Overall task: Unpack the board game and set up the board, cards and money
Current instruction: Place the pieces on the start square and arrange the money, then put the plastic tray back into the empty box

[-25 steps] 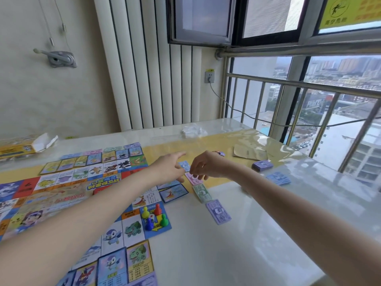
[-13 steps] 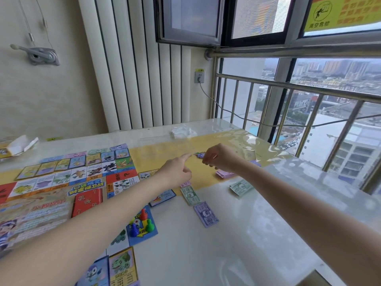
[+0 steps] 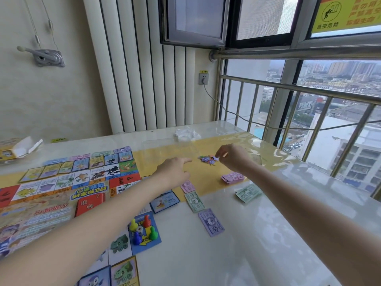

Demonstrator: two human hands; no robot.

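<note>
The colourful game board (image 3: 61, 195) lies flat at the left of the table. Several pawns (image 3: 143, 228) and a die stand on its blue corner square, and a red card stack (image 3: 89, 203) sits near its middle. Single pink (image 3: 187, 186), green (image 3: 194, 201) and purple (image 3: 211, 221) bills lie in a row beside the board. A pink bill stack (image 3: 233, 178) and a green bill stack (image 3: 248, 193) lie further right. My right hand (image 3: 233, 157) pinches at a small pile of coloured tokens (image 3: 207, 159). My left hand (image 3: 175, 170) hovers just left of the pile, index finger stretched toward it.
The open game box (image 3: 14, 151) sits at the far left edge. Crumpled clear plastic (image 3: 185, 134) lies at the back of the table, with a metal railing (image 3: 309, 96) and window along the right side. A yellow runner (image 3: 160, 153) crosses the white tabletop.
Both hands have moved away from the row of bills, further back over the table, to the pile of small tokens. The camera has turned a little to the right.
</note>
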